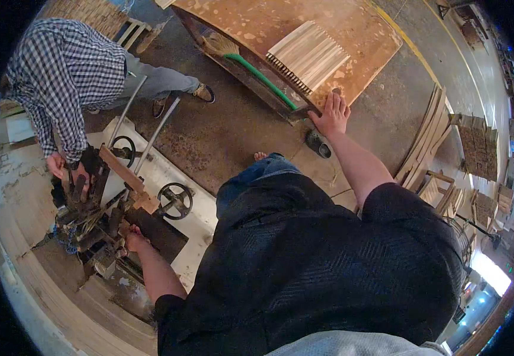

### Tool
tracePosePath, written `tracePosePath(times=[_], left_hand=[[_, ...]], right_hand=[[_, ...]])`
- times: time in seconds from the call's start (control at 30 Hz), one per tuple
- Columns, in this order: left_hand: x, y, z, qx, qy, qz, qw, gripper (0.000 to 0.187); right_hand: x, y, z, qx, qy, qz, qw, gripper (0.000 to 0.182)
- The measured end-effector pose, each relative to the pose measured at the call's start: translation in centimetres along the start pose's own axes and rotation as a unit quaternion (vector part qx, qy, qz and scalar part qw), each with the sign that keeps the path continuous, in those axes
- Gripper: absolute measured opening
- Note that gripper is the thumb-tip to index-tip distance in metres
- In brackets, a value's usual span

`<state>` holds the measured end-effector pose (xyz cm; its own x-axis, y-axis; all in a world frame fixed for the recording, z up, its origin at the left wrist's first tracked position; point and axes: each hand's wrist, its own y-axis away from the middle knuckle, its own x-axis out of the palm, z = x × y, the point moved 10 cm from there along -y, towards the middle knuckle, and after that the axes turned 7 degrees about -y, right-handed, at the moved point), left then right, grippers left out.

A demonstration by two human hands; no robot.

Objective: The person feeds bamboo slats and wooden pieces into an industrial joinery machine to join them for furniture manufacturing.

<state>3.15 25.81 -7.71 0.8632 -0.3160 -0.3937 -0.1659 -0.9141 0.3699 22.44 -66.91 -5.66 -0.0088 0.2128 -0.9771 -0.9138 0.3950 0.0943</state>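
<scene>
My left hand (133,239) is at the dark metal mechanism (106,237) of a machine, its fingers bent against a part too small to make out. My right hand (331,116) rests with spread fingers on the corner of a brown table (375,53), holding nothing. Just beyond it on the table lies a row of thin wooden strips (308,54) side by side. Above my left hand, a reddish-brown wooden piece (128,175) lies across the machine, near two metal rods (156,135) and a black handwheel (174,200).
A co-worker in a checked shirt (70,71) stands across the machine, hands at its mechanism. A green-handled broom (263,79) lies on a shelf under the table's edge. Stacked wood (476,145) and long boards (426,139) are at the right. A dark shoe (318,143) shows below my right hand.
</scene>
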Motion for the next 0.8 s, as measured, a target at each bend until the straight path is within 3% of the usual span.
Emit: tracePosePath(times=[0.03, 0.07, 0.1, 0.17, 0.2, 0.23, 0.27, 0.3, 0.37, 0.6, 0.63, 0.67, 0.73, 0.8], left_hand=[[0.0, -3.0, 2.0, -0.032, 0.005, 0.046, 0.998, 0.029], [-0.1, -5.9, 3.8, -0.063, 0.01, 0.091, 0.994, 0.056], [-1.0, -7.9, 6.6, -0.062, 0.009, 0.089, 0.994, 0.056], [0.5, -4.8, 3.1, -0.177, 0.15, 0.124, 0.965, 0.023], [-0.1, -6.5, 8.0, -0.179, 0.147, 0.123, 0.965, 0.023], [-1.2, -6.4, 5.3, -0.048, 0.012, 0.077, 0.996, 0.023], [-0.3, -0.2, -1.1, 0.085, -0.121, 0.03, 0.989, 0.024], [-1.1, -2.1, 0.1, 0.084, -0.122, 0.027, 0.989, 0.024], [0.6, -6.2, 1.4, 0.162, -0.232, 0.17, 0.944, 0.024], [-0.3, -6.9, 1.4, 0.179, -0.307, 0.119, 0.927, 0.026], [-1.0, -8.5, 1.8, 0.058, -0.174, 0.125, 0.975, 0.031], [-1.1, -9.1, 2.8, -0.064, -0.033, 0.127, 0.989, 0.041], [-0.8, -1.6, 3.6, -0.066, -0.051, 0.075, 0.994, 0.031], [-0.4, 2.0, 0.1, -0.067, -0.07, 0.024, 0.995, 0.035]], right_hand=[[-0.2, 0.2, 0.2, 0.01, 0.001, -0.018, 1.0, 0.092], [-0.5, 0.3, 0.3, 0.019, 0.001, -0.036, 0.999, 0.09], [-0.3, 0.1, 0.4, 0.019, 0.0, -0.035, 0.999, 0.09], [0.1, 0.2, -0.1, 0.032, 0.001, -0.028, 0.999, 0.086], [0.2, 0.2, -0.2, 0.033, 0.003, -0.025, 0.999, 0.086], [0.1, 0.1, -0.1, 0.025, 0.004, -0.032, 0.999, 0.087], [0.0, 0.1, 0.1, 0.016, 0.004, -0.041, 0.999, 0.088], [0.2, 0.0, 0.1, 0.014, 0.004, -0.038, 0.999, 0.088], [0.3, -0.1, 0.0, 0.014, 0.01, -0.048, 0.999, 0.087], [0.0, 0.0, 0.0, 0.021, 0.002, -0.057, 0.998, 0.088], [0.1, 0.1, 0.0, 0.027, 0.002, -0.053, 0.998, 0.087], [0.1, 0.0, -0.1, 0.033, 0.002, -0.05, 0.998, 0.086], [0.2, 0.1, -0.1, 0.032, 0.004, -0.052, 0.998, 0.086], [0.1, 0.1, -0.2, 0.034, 0.006, -0.055, 0.998, 0.086]])
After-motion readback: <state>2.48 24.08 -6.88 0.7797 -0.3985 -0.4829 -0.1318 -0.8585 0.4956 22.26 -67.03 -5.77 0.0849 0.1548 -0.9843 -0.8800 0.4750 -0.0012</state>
